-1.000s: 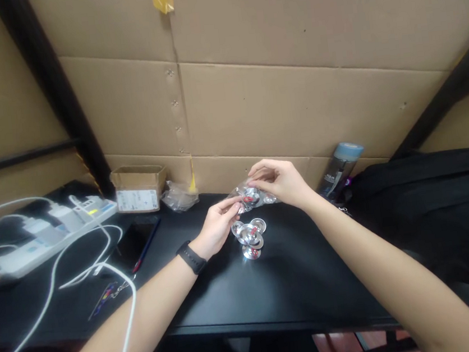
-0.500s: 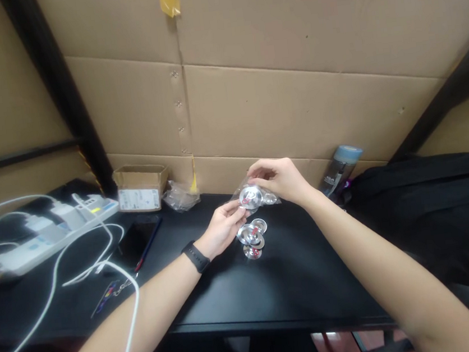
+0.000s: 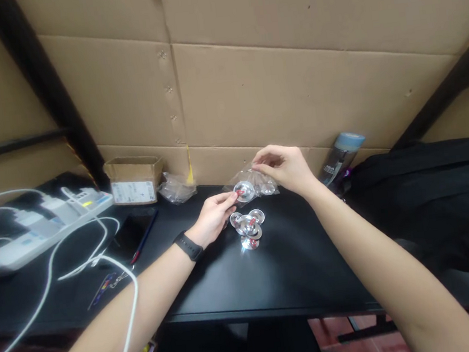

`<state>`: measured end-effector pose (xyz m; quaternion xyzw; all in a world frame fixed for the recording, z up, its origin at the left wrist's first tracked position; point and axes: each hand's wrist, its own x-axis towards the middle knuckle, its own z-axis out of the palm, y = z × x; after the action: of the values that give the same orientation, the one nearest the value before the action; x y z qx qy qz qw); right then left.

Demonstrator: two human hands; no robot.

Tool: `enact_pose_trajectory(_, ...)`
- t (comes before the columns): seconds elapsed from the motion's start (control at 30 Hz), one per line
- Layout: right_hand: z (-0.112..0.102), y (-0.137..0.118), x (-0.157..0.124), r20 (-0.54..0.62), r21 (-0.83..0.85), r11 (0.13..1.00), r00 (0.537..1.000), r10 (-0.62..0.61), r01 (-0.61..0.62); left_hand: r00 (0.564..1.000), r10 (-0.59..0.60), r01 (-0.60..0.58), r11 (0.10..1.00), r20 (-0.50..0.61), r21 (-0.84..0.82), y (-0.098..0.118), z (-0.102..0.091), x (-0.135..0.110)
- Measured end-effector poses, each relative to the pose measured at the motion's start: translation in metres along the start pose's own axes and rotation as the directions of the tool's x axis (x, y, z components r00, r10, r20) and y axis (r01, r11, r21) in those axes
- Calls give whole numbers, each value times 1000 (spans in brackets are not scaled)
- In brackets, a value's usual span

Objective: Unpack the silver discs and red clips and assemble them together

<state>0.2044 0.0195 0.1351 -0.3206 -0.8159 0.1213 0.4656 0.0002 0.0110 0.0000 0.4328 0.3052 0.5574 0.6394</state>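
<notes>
My right hand (image 3: 285, 169) pinches the top of a clear plastic bag (image 3: 261, 183) holding shiny metal discs, lifted just above the black table (image 3: 271, 273). My left hand (image 3: 212, 217), with a black band on its wrist, pinches one silver disc with a red mark (image 3: 243, 192) at the bag's left edge. Just below both hands, a small pile of several silver discs (image 3: 248, 228) lies on the table.
A small cardboard box (image 3: 134, 180) and a crumpled clear bag (image 3: 175, 187) sit against the cardboard wall. A phone (image 3: 128, 239), a white power strip (image 3: 41, 226) with white cables lie left. A blue-capped bottle (image 3: 340, 158) and black cloth (image 3: 432, 198) are right.
The camera tipped down a little. My left hand has drawn the red-marked disc slightly left at the bag's edge; my right hand keeps its pinch on the bag.
</notes>
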Motion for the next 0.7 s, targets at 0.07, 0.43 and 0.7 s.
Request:
enact_pose_trajectory(0.07,-8,9,-4,-80,4,999,996,39,-39,998,52,-43,978,-37,202,5,-10,6)
enact_pose_trajectory(0.43,-3,109,-58,-267,237,897,863,430,-374,999,-42,13,668,20,744,6,-40,19)
enact_pose_trajectory(0.7,31,109,-66,-219,442,775,783,582,-452,988,114,-125,220,102,968,13,-33,12)
